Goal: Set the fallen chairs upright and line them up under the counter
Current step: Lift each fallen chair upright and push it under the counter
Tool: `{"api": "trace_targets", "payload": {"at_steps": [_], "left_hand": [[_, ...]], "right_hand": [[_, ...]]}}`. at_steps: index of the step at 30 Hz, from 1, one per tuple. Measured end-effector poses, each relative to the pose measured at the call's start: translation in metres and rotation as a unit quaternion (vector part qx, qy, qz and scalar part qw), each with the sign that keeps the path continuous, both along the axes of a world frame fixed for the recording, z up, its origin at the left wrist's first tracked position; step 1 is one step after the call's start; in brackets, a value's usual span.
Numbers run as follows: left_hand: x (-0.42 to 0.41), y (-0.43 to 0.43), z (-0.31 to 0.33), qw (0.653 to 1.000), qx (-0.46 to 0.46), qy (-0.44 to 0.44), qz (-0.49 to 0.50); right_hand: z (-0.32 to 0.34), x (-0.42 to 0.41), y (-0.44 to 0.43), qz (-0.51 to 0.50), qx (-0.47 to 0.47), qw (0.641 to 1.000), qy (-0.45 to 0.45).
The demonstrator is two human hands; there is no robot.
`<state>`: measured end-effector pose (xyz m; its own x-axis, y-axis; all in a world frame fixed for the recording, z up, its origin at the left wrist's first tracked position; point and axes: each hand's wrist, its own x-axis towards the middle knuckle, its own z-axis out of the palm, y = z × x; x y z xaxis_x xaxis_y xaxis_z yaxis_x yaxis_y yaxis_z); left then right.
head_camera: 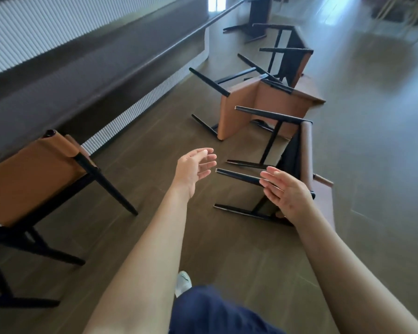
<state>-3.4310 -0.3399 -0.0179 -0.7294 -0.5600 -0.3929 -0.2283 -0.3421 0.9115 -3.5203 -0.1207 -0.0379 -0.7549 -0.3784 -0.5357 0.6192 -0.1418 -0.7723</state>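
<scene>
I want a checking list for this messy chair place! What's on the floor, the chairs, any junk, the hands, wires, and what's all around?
Surface: brown floor.
Job's things: upright chair stands by the counter; nearest fallen chair, second fallen chair and third fallen chair lie tipped over in a row.
Clutter: nothing seen.
Grippers: left hand and right hand open, reaching toward the nearest fallen chair, holding nothing.
Cables: nothing seen.
Surroundings: ribbed wall panel above the counter.

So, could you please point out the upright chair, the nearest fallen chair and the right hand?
upright chair (32,174): head view, tan back panel.
nearest fallen chair (305,145): head view, brown padded edge.
right hand (288,191): head view, palm.
</scene>
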Motion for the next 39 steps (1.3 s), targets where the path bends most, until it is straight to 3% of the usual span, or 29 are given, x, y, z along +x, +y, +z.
{"api": "trace_targets", "payload": {"at_steps": [14, 23, 39], "left_hand": [[-0.085, 0.214, -0.004, 0.991, -0.010, 0.005, -0.131], [-0.193, 0.295, -0.019, 0.974, -0.011, 0.007, -0.225], [-0.375, 0.414, -0.046, 0.947, -0.013, -0.049, -0.316]], "right_hand": [[-0.004, -0.034, 0.221, -0.139, -0.003, 0.990, 0.001], [-0.007, -0.101, 0.305, -0.246, -0.013, 0.969, 0.001], [-0.016, -0.248, 0.421, -0.326, -0.042, 0.943, -0.050]]}}
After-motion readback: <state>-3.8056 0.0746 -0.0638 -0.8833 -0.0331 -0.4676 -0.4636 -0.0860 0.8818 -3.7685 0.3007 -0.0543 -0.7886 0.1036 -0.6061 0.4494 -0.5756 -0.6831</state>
